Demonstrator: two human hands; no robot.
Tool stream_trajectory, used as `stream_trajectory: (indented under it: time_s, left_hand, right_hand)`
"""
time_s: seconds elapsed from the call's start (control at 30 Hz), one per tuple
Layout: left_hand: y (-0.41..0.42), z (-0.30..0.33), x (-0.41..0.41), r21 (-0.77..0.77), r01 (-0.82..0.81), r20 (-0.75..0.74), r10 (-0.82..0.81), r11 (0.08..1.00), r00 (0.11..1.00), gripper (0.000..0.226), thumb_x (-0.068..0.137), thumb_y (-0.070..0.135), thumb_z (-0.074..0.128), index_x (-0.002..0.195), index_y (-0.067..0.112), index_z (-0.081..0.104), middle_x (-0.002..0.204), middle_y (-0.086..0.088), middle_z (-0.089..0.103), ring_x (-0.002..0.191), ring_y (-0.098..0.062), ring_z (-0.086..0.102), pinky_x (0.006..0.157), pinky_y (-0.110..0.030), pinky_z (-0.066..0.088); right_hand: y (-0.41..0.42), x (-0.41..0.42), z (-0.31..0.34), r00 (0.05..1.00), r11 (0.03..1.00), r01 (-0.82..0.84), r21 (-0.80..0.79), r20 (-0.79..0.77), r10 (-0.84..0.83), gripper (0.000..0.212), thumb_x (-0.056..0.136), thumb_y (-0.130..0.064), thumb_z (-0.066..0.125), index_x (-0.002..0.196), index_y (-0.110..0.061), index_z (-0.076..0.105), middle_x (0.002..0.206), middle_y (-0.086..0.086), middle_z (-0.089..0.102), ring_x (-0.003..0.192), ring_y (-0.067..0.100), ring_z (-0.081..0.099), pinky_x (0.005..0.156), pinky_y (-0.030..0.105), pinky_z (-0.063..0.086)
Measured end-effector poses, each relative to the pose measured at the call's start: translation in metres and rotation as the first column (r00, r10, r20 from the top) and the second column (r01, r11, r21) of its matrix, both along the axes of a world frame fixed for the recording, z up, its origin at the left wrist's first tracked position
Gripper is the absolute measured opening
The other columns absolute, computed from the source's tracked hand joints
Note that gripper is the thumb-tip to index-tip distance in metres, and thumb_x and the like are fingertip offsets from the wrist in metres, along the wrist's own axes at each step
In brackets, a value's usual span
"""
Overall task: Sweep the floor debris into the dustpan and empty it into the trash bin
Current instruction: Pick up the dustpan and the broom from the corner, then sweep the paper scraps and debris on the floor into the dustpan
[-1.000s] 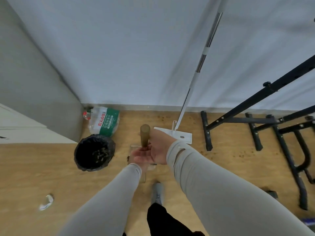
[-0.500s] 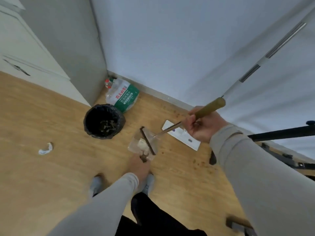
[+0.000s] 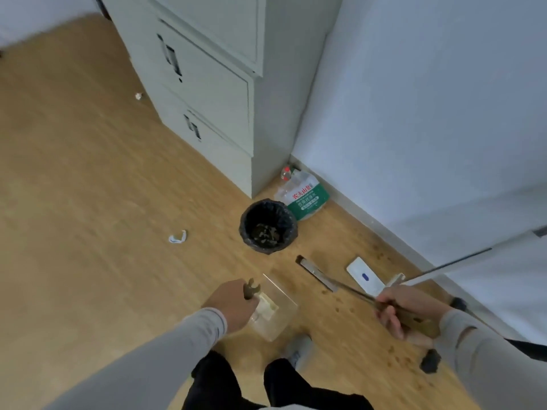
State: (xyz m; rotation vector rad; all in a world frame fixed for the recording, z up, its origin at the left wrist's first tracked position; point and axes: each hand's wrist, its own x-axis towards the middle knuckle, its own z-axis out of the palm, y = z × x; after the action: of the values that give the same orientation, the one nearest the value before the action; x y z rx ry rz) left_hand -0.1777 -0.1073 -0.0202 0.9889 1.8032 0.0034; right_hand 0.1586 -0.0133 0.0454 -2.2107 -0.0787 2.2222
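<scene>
My left hand [image 3: 233,306] grips the dark handle of a clear plastic dustpan [image 3: 279,313] that sits low over the floor, with pale scraps of debris inside it. My right hand [image 3: 396,309] grips the wooden handle of a broom; its thin shaft runs up-left to the narrow broom head [image 3: 315,272], which lies on the floor apart from the dustpan. A round trash bin [image 3: 268,224] with a black liner stands further off, with dark debris at its bottom. A crumpled white scrap [image 3: 177,237] lies on the floor to the left of the bin.
A grey cabinet [image 3: 213,93] stands behind the bin. A large water bottle [image 3: 305,193] lies in the corner by the wall. A flat white mop head [image 3: 365,275] with a long pole leans toward the wall on the right. Another scrap [image 3: 138,96] lies by the cabinet.
The view has swung left. The broom head has left the dustpan and moved right onto the floor. My right hand has dropped lower. My left hand still holds the dustpan handle.
</scene>
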Motion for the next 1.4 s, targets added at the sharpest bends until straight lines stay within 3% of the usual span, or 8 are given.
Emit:
stream_trajectory:
  time_s: [0.5,0.57,0.63,0.77,0.9,1.13,1.3,1.4]
  left_hand:
    - [-0.124,0.023,-0.305,0.032,-0.224,-0.163,0.226,0.974,0.960,0.022,0.097,0.042,0.053,0.087,0.023,0.056,0.083,0.002,0.064,0.068,-0.016,0.059,0.059,-0.028,0.047]
    - [-0.132,0.021,-0.328,0.045,-0.251,-0.182,0.255,0.967,0.950,0.022,0.096,0.043,0.053,0.087,0.023,0.056,0.082,0.002,0.064,0.068,-0.016,0.059,0.059,-0.028,0.046]
    - [-0.135,0.018,-0.347,0.057,-0.284,-0.196,0.290,0.957,0.937,0.021,0.096,0.044,0.053,0.086,0.025,0.056,0.081,0.003,0.064,0.069,-0.016,0.061,0.058,-0.027,0.044]
    - [-0.129,0.012,-0.370,0.078,-0.369,-0.206,0.377,0.926,0.903,0.017,0.093,0.043,0.053,0.083,0.029,0.055,0.081,0.005,0.064,0.070,-0.015,0.063,0.058,-0.027,0.045]
    - [-0.115,0.010,-0.381,0.088,-0.437,-0.219,0.446,0.895,0.868,0.016,0.093,0.041,0.053,0.087,0.027,0.057,0.079,0.005,0.064,0.069,-0.015,0.063,0.054,-0.026,0.041]
    - [-0.081,-0.002,-0.390,0.070,-0.503,-0.226,0.505,0.861,0.833,0.014,0.093,0.041,0.051,0.091,0.030,0.058,0.081,0.006,0.066,0.070,-0.016,0.064,0.056,-0.027,0.045]
    - [-0.062,-0.020,-0.393,0.039,-0.517,-0.221,0.512,0.855,0.830,0.013,0.094,0.042,0.051,0.092,0.031,0.057,0.082,0.007,0.065,0.071,-0.015,0.064,0.057,-0.027,0.047]
    - [-0.054,-0.029,-0.394,0.030,-0.527,-0.234,0.519,0.849,0.822,0.014,0.094,0.041,0.051,0.094,0.030,0.059,0.083,0.007,0.065,0.072,-0.015,0.064,0.059,-0.028,0.048]
  right_hand:
    - [-0.029,-0.352,-0.016,0.906,0.905,-0.422,0.048,0.005,0.422,0.021,0.097,-0.013,0.049,0.079,-0.005,0.053,0.052,0.005,0.048,0.032,0.012,0.044,0.028,0.020,0.037]
    - [-0.027,-0.390,-0.010,0.787,0.783,-0.617,0.079,0.076,0.613,0.024,0.094,-0.016,0.049,0.074,-0.006,0.055,0.050,0.005,0.050,0.034,0.014,0.043,0.034,0.021,0.036]
    - [-0.026,-0.422,-0.008,0.516,0.507,-0.856,0.105,0.235,0.823,0.024,0.092,-0.014,0.050,0.070,-0.007,0.056,0.045,0.003,0.052,0.034,0.016,0.044,0.039,0.020,0.037]
    - [-0.019,-0.461,-0.017,0.123,0.088,-0.991,0.099,0.429,0.895,0.008,0.090,-0.007,0.052,0.085,-0.007,0.058,0.066,0.008,0.053,0.062,0.022,0.053,0.059,0.028,0.042]
    - [0.007,-0.478,-0.018,0.187,0.172,-0.982,0.076,0.312,0.932,0.012,0.090,0.003,0.047,0.085,0.000,0.058,0.052,0.010,0.055,0.042,0.021,0.052,0.053,0.031,0.048]
    - [0.052,-0.504,-0.052,-0.125,-0.129,-0.991,-0.022,0.469,0.874,0.025,0.094,-0.004,0.044,0.072,-0.006,0.058,0.063,0.010,0.058,0.053,0.023,0.053,0.061,0.034,0.057]
    - [0.067,-0.516,-0.054,-0.279,-0.295,-0.954,-0.056,0.535,0.798,0.029,0.097,-0.016,0.045,0.112,-0.010,0.069,0.096,0.005,0.070,0.080,0.020,0.064,0.059,0.024,0.046]
    - [0.079,-0.531,-0.056,-0.200,-0.233,-0.972,-0.003,0.526,0.827,0.025,0.098,-0.013,0.045,0.111,-0.006,0.065,0.090,0.006,0.062,0.070,0.019,0.058,0.069,0.033,0.054]
